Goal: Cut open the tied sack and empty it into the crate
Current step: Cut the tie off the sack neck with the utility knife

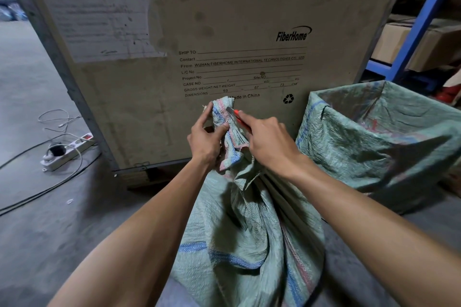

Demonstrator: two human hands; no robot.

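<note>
At frame centre the left hand (208, 141) pinches the soft, limp woven sack (249, 232) by its gathered neck, the best hold, while the right hand (268, 143) grips the cutter (233, 112).

two sacks (249, 244), one crate (212, 20), one knife (235, 114)
</note>
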